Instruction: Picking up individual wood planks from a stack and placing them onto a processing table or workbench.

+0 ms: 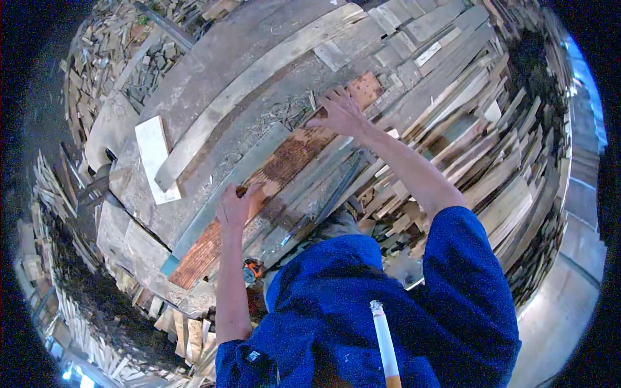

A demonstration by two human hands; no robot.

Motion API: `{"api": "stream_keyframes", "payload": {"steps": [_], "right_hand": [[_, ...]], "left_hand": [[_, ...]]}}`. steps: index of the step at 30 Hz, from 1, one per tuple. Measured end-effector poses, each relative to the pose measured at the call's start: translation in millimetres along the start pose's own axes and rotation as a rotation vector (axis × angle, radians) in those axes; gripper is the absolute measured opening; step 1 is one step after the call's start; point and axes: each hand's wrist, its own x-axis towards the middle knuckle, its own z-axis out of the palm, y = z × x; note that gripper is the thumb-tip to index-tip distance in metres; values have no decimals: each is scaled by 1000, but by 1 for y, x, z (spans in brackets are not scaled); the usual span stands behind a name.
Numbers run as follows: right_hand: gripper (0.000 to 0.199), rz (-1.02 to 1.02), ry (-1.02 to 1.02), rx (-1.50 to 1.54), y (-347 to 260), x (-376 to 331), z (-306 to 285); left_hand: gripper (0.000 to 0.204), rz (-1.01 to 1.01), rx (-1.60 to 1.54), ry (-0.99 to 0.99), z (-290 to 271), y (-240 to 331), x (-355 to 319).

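Observation:
A long reddish-brown board (291, 155) with fine grooves and dark stains lies slantwise before me, from lower left to upper right. My left hand (234, 204) is closed on its lower-left half, thumb and fingers curled at the far edge; the fingertips are partly hidden. Farther up the board, my right hand (339, 111) lies across it, fingers bent over the far edge and thumb toward the left. A blue-grey strip (210, 210) runs along the board's far side. Wood shavings (278, 118) are heaped just beyond it.
Beyond the board lie a long curved-looking plank (252, 77) and a short pale board (154, 158). Stacked planks (479, 149) crowd the right. Scrap wood (152, 71) is piled at the far left. An orange-and-dark object (251, 269) sits near my left forearm; a cigarette (385, 339) juts in below.

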Motion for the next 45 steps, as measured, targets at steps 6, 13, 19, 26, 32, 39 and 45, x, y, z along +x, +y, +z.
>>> {"api": "stream_keyframes", "payload": {"steps": [6,13,19,26,32,39,45], "right_hand": [[81,-17,13,-45,5,-2,8],[72,13,-76,-28,2,-4,10],[60,-4,253,24,11,-14,44],[46,47,395,129,6,-17,48],[45,15,456,196,8,-16,48],[41,21,471,218,7,-18,53],[39,66,427,105,9,-14,58]], "left_hand": [[65,-11,-75,-86,3,2,11],[61,-32,-119,-111,0,7,13],[60,41,-301,-103,25,-10,21],[64,-3,-89,-121,15,1,17],[58,2,-187,-140,16,3,20],[56,69,-158,-109,6,16,14],[55,89,-240,-45,14,11,15]]}}
